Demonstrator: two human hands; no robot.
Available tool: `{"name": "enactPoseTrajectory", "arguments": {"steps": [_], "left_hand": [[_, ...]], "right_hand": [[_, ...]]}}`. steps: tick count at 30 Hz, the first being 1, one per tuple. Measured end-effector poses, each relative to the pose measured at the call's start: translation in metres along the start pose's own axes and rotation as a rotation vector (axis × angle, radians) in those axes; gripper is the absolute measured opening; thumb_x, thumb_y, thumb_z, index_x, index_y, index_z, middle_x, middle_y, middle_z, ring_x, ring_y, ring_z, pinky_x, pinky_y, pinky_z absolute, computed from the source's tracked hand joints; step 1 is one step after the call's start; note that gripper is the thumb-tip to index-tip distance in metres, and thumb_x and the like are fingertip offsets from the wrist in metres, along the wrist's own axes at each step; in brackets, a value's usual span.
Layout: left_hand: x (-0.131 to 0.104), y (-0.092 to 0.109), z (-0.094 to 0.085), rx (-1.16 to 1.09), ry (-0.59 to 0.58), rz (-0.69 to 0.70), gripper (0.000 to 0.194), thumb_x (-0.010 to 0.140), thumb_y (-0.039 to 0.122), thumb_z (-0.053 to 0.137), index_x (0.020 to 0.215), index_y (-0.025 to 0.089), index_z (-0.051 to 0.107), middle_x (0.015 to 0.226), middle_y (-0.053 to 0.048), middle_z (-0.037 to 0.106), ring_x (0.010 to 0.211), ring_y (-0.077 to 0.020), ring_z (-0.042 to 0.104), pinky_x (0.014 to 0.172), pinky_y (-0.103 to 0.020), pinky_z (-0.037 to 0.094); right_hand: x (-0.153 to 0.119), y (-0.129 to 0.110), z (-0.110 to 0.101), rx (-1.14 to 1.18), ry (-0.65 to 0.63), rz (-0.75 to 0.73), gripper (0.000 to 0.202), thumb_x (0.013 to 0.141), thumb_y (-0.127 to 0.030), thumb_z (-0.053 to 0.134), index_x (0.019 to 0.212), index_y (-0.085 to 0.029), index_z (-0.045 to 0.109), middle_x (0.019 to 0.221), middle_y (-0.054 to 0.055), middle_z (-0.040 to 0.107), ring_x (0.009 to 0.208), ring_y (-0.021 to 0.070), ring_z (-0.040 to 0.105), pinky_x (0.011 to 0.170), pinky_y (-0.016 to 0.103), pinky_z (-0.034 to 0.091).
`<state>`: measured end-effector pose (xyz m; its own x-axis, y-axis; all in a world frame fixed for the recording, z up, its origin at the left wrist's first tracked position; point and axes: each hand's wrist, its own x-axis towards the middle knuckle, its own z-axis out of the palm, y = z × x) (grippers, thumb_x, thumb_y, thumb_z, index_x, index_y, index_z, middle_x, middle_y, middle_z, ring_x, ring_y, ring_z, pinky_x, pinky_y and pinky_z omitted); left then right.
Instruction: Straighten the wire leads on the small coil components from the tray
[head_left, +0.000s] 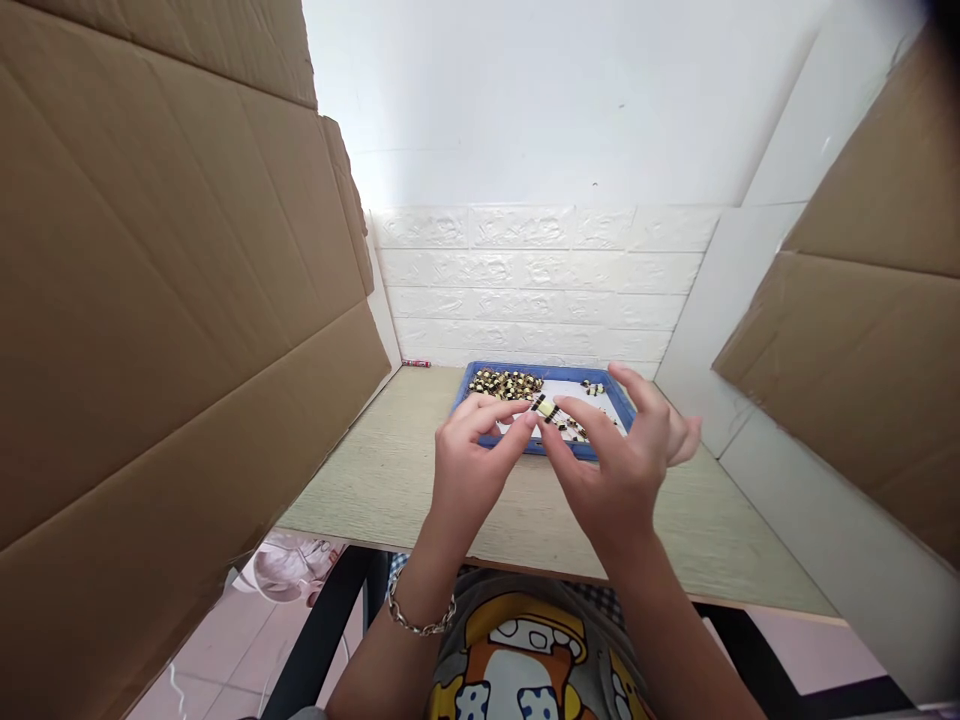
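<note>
Between my two hands, over the front part of a blue tray (555, 367), is a small black-and-pale-yellow part (547, 408) that looks like a tiny transformer coil. My left hand (469, 455) is closed in a pinch at its left end, thumb and fingertips together. From the other side, my right hand (619, 455) pinches it between thumb and index finger, the other fingers lifted away. In the tray, a heap of similar parts (506, 383) lies at the left. A few more parts (592, 387) sit at the back right, and several others lie behind my right fingers.
The tray stands on a pale wooden table (375, 450) near a white brick-patterned wall (525, 270). Large cardboard sheets (172, 280) rise at the left and cardboard (870, 300) at the right. A red marker (416, 363) lies at the table's back left.
</note>
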<state>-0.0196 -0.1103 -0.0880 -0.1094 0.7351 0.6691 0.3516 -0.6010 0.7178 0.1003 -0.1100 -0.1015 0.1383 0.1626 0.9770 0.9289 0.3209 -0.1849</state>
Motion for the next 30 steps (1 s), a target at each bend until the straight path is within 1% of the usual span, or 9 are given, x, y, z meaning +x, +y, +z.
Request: {"name": "enactPoseTrajectory", "arguments": {"steps": [5,9,13,17,20,25,30], "left_hand": [[0.001,0.002,0.0,-0.03,0.011,-0.041,0.016,0.074,0.032,0.063,0.085,0.023,0.07,0.076,0.0,0.059,0.065,-0.0088,0.05,0.062,-0.022,0.043],[0.002,0.004,-0.001,-0.056,0.013,-0.079,0.016,0.073,0.031,0.064,0.085,0.023,0.071,0.077,0.0,0.06,0.064,-0.0084,0.049,0.061,-0.022,0.043],[0.003,0.006,-0.002,-0.083,0.01,-0.092,0.015,0.074,0.031,0.063,0.082,0.022,0.071,0.077,-0.001,0.061,0.064,-0.0089,0.049,0.061,-0.022,0.043],[0.005,0.006,-0.003,-0.127,-0.002,-0.083,0.013,0.076,0.03,0.061,0.077,0.021,0.07,0.076,-0.001,0.062,0.071,-0.0102,0.052,0.064,-0.022,0.042],[0.006,0.004,-0.003,-0.198,-0.046,-0.13,0.013,0.077,0.031,0.061,0.075,0.02,0.068,0.077,0.0,0.063,0.075,-0.011,0.054,0.067,-0.022,0.042],[0.009,0.002,-0.005,-0.358,-0.138,-0.281,0.016,0.075,0.034,0.063,0.075,0.019,0.067,0.076,0.0,0.065,0.074,-0.0111,0.055,0.068,-0.023,0.044],[0.012,0.001,-0.006,-0.436,-0.205,-0.337,0.018,0.074,0.035,0.064,0.073,0.018,0.066,0.075,-0.001,0.064,0.073,-0.0114,0.055,0.069,-0.023,0.044]], "right_hand": [[-0.003,0.003,0.004,-0.035,0.025,-0.049,0.011,0.071,-0.032,0.066,0.079,-0.026,0.066,0.117,0.007,0.053,0.103,0.027,0.052,0.095,0.058,0.021],[-0.004,0.004,0.003,-0.049,0.007,-0.07,0.009,0.073,-0.031,0.064,0.081,-0.026,0.066,0.117,0.007,0.053,0.102,0.0262,0.053,0.094,0.059,0.021],[-0.005,0.004,0.003,-0.032,0.006,-0.066,0.009,0.074,-0.03,0.062,0.081,-0.026,0.066,0.117,0.007,0.052,0.102,0.026,0.052,0.094,0.061,0.02],[-0.003,0.001,0.001,0.007,-0.011,-0.031,0.009,0.073,-0.031,0.063,0.08,-0.025,0.066,0.117,0.008,0.052,0.102,0.0265,0.052,0.093,0.06,0.02],[0.0,-0.001,-0.001,0.037,-0.029,0.009,0.009,0.07,-0.032,0.067,0.076,-0.025,0.067,0.115,0.008,0.054,0.1,0.0267,0.053,0.092,0.058,0.023],[0.001,-0.001,-0.003,0.052,-0.037,0.021,0.01,0.068,-0.032,0.069,0.075,-0.025,0.067,0.115,0.008,0.054,0.1,0.0269,0.053,0.09,0.055,0.025],[-0.001,0.001,-0.003,0.045,-0.045,0.011,0.01,0.069,-0.032,0.068,0.076,-0.025,0.067,0.115,0.007,0.053,0.102,0.0265,0.052,0.092,0.055,0.024]]}}
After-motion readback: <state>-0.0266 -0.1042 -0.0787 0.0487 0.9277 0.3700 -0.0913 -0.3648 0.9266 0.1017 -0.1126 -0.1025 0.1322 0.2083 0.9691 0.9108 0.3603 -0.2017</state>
